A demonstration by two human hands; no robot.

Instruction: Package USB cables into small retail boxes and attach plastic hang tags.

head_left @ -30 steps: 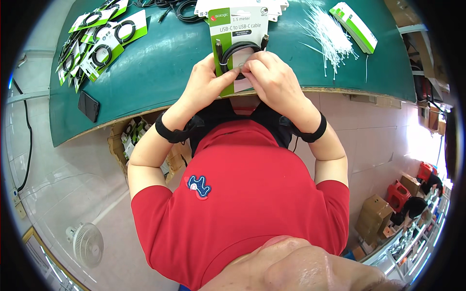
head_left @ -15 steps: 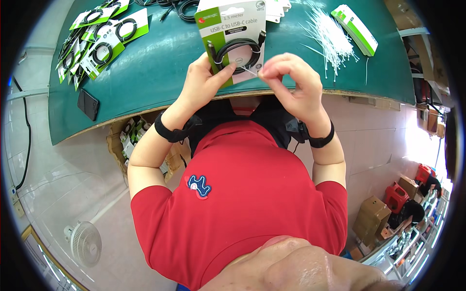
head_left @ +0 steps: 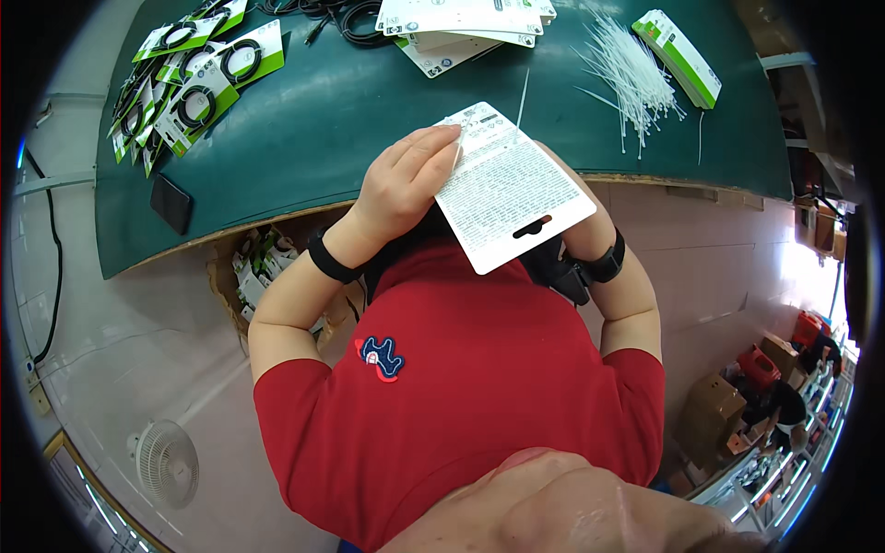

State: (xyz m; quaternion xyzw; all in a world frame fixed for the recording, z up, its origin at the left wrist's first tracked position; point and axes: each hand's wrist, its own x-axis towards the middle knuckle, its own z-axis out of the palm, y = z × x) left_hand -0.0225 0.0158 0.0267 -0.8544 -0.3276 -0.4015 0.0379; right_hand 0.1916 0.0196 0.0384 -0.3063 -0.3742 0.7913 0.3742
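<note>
A white packaging card point(head_left: 516, 189) with small print on its back is tilted over the table's front edge, its hang hole towards me. My left hand point(head_left: 406, 184) is closed on the card's left edge, fingers over the printed side. Behind the card's right side is my right hand point(head_left: 573, 198), its fingers hidden. The black coiled cable on the card's front is out of sight. A thin white cable tie point(head_left: 524, 100) sticks up past the card's far edge; its lower end is hidden.
Carded black cables point(head_left: 194, 83) lie heaped at the left, near a dark phone point(head_left: 171, 203). Further blank-backed cards point(head_left: 461, 28) and loose black cables point(head_left: 359, 23) are at the back. Loose white cable ties point(head_left: 631, 78) and a green-white card stack point(head_left: 678, 57) lie at the right.
The card has turned over, from its cable side to its printed back, with its hang hole now towards me. My right hand has gone behind it; my left hand has shifted lower.
</note>
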